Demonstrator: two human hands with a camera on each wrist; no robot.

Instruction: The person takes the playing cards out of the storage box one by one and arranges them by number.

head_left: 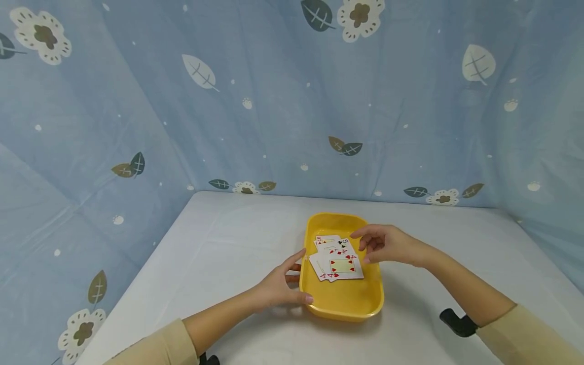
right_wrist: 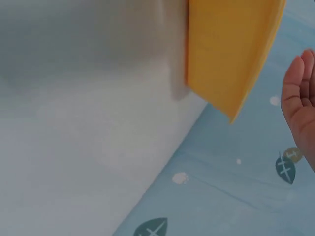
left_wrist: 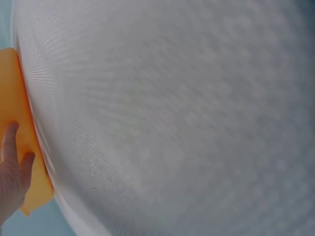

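A yellow plastic basin [head_left: 342, 299] stands on the white table, with several overlapping playing cards [head_left: 345, 268] lying face up in it. Fives and fours show, the four of hearts on top. My left hand [head_left: 278, 289] holds the basin's left side, its thumb on the rim and its fingers spread along the outer wall; in the left wrist view, fingers lie against that yellow wall [left_wrist: 11, 98]. Over the basin's right rim hovers my right hand [head_left: 388, 245], beside the cards, fingers loosely bent and thumb apart, with nothing between them. The right wrist view shows its fingers [right_wrist: 294, 78] above the basin.
White cloth covers the table [head_left: 237, 228] around the basin. Behind and at both sides hangs a blue curtain [head_left: 274, 101] with flowers and leaves. A black strap end [head_left: 458, 323] sticks out beside the right forearm.
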